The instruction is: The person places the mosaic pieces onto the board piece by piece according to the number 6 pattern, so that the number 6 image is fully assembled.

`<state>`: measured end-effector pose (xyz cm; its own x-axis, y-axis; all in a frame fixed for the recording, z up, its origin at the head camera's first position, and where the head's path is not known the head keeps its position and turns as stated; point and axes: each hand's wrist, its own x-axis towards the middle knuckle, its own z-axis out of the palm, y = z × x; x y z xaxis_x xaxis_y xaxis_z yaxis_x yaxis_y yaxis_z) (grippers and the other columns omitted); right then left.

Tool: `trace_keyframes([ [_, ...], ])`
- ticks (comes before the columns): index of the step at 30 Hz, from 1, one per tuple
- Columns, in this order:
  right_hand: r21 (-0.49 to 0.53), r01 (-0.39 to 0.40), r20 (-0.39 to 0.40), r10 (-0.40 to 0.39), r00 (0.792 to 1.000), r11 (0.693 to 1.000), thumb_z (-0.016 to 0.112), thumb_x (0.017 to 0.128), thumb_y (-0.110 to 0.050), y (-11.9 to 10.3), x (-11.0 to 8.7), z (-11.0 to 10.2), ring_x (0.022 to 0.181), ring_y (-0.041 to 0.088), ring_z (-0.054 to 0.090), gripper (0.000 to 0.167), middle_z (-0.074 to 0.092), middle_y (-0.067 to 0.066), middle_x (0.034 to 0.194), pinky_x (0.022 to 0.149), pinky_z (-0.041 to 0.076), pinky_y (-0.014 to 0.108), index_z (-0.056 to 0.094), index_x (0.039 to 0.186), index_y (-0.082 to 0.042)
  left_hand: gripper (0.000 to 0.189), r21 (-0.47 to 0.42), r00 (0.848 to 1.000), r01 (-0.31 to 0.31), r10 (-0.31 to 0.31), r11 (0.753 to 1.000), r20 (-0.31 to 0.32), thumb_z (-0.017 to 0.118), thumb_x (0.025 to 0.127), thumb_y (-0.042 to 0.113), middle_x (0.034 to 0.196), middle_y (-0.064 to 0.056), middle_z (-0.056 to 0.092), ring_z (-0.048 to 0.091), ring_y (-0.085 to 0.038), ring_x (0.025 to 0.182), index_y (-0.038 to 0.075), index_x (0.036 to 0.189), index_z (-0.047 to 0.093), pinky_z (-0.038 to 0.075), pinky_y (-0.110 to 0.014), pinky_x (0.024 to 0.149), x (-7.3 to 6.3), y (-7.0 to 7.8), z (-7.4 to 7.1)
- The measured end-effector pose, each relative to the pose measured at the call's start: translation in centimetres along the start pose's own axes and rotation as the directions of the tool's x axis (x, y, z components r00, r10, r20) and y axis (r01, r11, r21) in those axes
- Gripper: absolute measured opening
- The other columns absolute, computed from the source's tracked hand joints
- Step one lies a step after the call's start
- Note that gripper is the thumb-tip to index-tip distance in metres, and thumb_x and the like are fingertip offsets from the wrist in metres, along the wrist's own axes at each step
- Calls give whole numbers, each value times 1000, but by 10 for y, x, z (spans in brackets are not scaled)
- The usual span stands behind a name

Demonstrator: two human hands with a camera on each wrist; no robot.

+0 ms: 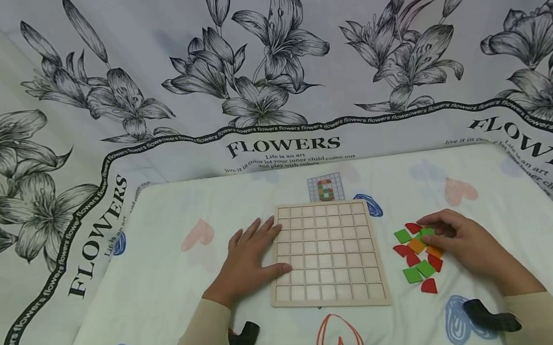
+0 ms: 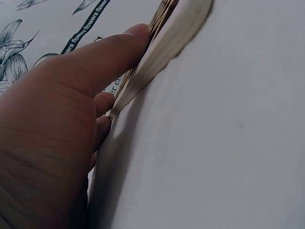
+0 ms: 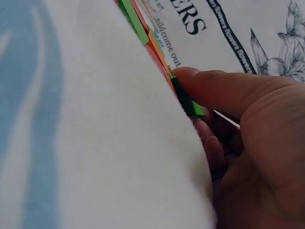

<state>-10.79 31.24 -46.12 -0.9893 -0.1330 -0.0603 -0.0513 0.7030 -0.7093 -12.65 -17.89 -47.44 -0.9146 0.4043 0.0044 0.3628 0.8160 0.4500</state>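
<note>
Green tile (image 3: 197,110): right of board (image 1: 324,248) | right hand (image 1: 469,244), nearer, pinching it | left hand (image 1: 247,264): fingers spread, board's left edge

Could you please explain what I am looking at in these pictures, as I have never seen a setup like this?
Of course. There is no robot here, just a person's two bare hands. The wide picture comes from a camera on the head, looking forward and down; the two close ones come from cameras on each wrist.

On the heart-printed cloth lies a pale grid board, with a small pattern card just beyond it. To the board's right are loose red, green and orange pieces.

The left hand rests at the board's left edge, thumb on top. The right hand appears to pinch a green piece; whether it is lifted is hard to tell.
</note>
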Motion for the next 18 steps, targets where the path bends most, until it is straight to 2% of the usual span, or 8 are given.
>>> trace_keyframes([
  [5,-1,-7,-41,7,999,1000,75,107,-30,-2,-2,0,95,24,59,32,71,6,113,77,49,24,72,132,-10,97,0,1000,5,-5,1000,0,64,92,82,177,18,20,7,-12,164,32,171,38,4,-57,127,0,1,0],
  [12,53,15,-162,-6,987,998,79,104,-23,-3,-2,0,88,20,58,32,68,7,101,74,47,19,68,128,-6,97,-10,1000,3,-3,1000,5,65,92,81,177,19,20,6,-12,164,33,172,38,3,-56,127,0,1,-1],
  [18,56,0,-176,10,984,998,77,105,-25,-4,-4,4,88,21,57,27,67,7,99,73,46,19,72,125,-7,96,-12,1000,11,-11,1000,12,68,91,79,177,17,21,5,-11,164,33,171,40,3,-57,127,-1,2,-1],
])
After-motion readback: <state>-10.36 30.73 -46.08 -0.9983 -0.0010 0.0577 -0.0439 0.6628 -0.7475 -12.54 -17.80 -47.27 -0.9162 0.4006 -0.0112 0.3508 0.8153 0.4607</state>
